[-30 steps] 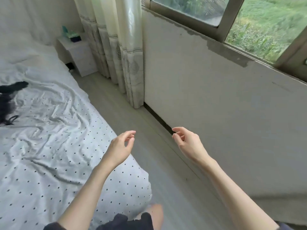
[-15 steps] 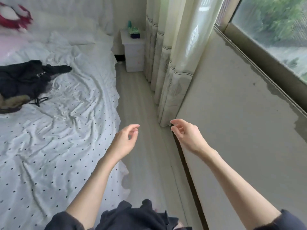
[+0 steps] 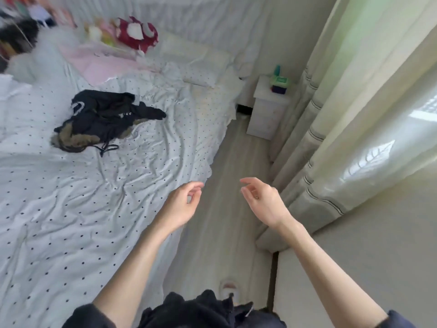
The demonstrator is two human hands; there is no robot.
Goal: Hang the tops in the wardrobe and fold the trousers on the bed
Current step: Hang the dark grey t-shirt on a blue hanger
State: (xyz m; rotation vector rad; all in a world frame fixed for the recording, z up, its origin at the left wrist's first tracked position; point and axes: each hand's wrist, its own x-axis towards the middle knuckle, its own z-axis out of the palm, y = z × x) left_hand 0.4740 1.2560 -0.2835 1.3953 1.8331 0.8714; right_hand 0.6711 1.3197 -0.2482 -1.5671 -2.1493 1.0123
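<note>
A heap of dark clothes, black with a brown furry part, lies on the bed, which has a white dotted sheet. My left hand hangs over the bed's right edge with fingers loosely curled and nothing in it. My right hand is raised over the floor strip, fingers relaxed, holding nothing. Both hands are far from the heap. No wardrobe is in view.
A narrow strip of wooden floor runs between the bed and the curtains. A white bedside cabinet with small items stands at the far end. Pillows and plush toys lie at the bed's head.
The view has swung left from the window wall toward the bed, bringing the clothes heap and the bed's head into sight. Both hands stay raised and hold nothing.
</note>
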